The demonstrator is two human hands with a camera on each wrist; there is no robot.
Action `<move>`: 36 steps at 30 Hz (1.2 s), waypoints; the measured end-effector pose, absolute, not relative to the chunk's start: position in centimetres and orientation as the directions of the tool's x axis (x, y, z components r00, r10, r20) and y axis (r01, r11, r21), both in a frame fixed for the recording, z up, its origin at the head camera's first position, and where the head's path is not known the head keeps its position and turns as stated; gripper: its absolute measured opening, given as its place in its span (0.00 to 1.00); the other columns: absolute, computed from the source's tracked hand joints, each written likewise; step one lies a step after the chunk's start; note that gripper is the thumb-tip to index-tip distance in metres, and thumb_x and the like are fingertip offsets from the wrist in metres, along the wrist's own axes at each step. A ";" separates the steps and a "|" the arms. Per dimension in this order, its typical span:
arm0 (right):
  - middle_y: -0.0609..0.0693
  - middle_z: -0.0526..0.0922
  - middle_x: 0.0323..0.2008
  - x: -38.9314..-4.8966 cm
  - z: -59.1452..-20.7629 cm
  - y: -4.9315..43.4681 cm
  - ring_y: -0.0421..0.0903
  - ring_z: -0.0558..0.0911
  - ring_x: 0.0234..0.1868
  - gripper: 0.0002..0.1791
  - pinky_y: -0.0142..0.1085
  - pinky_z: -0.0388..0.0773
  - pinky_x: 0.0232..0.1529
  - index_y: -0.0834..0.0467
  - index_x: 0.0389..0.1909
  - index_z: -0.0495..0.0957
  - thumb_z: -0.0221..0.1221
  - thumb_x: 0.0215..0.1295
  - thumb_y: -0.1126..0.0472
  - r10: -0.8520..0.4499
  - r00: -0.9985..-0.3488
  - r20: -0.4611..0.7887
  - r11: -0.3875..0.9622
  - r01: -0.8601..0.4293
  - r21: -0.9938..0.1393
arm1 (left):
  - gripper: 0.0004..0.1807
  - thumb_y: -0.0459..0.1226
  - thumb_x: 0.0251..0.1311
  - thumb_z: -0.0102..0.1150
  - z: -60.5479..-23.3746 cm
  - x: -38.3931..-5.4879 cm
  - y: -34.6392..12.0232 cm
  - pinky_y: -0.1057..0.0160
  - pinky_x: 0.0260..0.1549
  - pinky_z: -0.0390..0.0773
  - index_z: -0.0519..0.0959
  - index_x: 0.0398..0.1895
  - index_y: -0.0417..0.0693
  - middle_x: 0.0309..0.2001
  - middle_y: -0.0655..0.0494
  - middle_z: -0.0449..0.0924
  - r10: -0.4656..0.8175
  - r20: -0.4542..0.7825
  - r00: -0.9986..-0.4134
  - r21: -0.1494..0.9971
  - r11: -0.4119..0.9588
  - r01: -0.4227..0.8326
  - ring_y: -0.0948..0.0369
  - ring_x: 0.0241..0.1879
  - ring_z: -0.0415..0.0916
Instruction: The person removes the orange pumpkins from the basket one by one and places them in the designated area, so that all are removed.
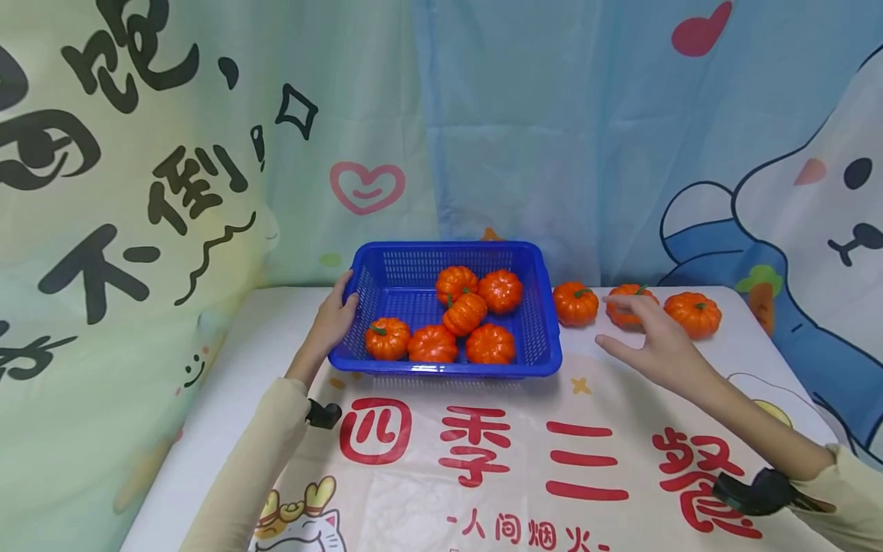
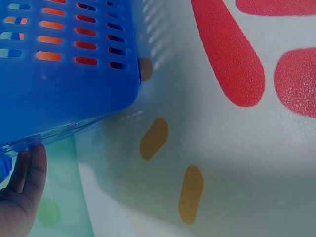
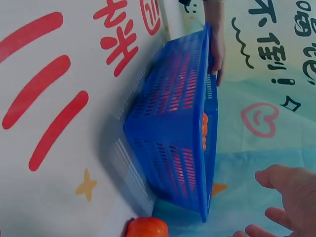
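Note:
A blue plastic basket (image 1: 444, 370) with slotted walls stands on the table and contains several small orange pumpkins (image 1: 432, 344). At its left side my left hand (image 1: 333, 318) holds the rim, the thumb over the edge and the fingers along the outside; the left wrist view shows those fingers (image 2: 34, 173) against the blue wall. My right hand (image 1: 658, 345) is spread, thumb apart from the fingers, with nothing in it. It hovers beside the middle pumpkin (image 1: 624, 313) of three outside the basket, partly covering it. The other two are a left pumpkin (image 1: 576, 303) and a right pumpkin (image 1: 697, 314).
The white table (image 1: 228, 368) carries a printed cloth (image 1: 524, 460) with red characters. A patterned curtain (image 1: 510, 153) hangs directly behind the basket and along the left. A thin cord (image 1: 766, 376) lies near the right edge.

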State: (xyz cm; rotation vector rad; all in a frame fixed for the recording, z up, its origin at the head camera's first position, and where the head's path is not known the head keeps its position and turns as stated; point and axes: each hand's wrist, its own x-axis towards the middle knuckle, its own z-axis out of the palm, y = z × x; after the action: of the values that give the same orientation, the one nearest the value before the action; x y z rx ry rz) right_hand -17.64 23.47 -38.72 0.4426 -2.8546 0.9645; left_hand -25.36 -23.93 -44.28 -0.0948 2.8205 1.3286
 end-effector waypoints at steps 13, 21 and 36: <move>0.64 0.73 0.59 -17.2 -38.6 21.9 0.63 0.78 0.55 0.31 0.57 0.79 0.50 0.64 0.63 0.67 0.64 0.62 0.58 -0.324 -0.923 0.207 0.687 -0.380 -0.620 | 0.31 0.44 0.74 0.35 -44.2 -25.5 -24.1 0.39 0.70 0.56 0.46 0.78 0.56 0.76 0.40 0.52 -0.049 -0.056 -0.997 0.775 0.627 -0.074 0.41 0.73 0.55; 0.64 0.74 0.59 -17.1 -38.7 21.4 0.63 0.78 0.56 0.31 0.56 0.80 0.50 0.65 0.63 0.67 0.64 0.62 0.58 -0.343 -0.923 0.177 0.677 -0.373 -0.634 | 0.31 0.45 0.74 0.35 -44.5 -25.5 -24.2 0.40 0.71 0.55 0.45 0.78 0.57 0.76 0.42 0.51 -0.046 -0.059 -0.997 0.780 0.622 -0.075 0.42 0.73 0.54; 0.63 0.72 0.60 -16.9 -39.2 18.7 0.62 0.78 0.57 0.29 0.55 0.79 0.52 0.62 0.63 0.69 0.63 0.63 0.57 -0.428 -0.900 0.081 0.636 -0.364 -0.681 | 0.31 0.44 0.74 0.35 -44.7 -25.8 -24.2 0.40 0.71 0.54 0.45 0.78 0.56 0.76 0.42 0.51 -0.041 -0.052 -0.998 0.778 0.625 -0.066 0.42 0.74 0.53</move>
State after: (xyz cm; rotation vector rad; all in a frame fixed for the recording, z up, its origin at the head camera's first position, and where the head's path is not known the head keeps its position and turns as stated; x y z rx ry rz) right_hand -16.87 18.73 -39.24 0.7086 -2.9204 1.1832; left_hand -25.76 -24.19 -44.70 -0.0927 2.8054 1.3442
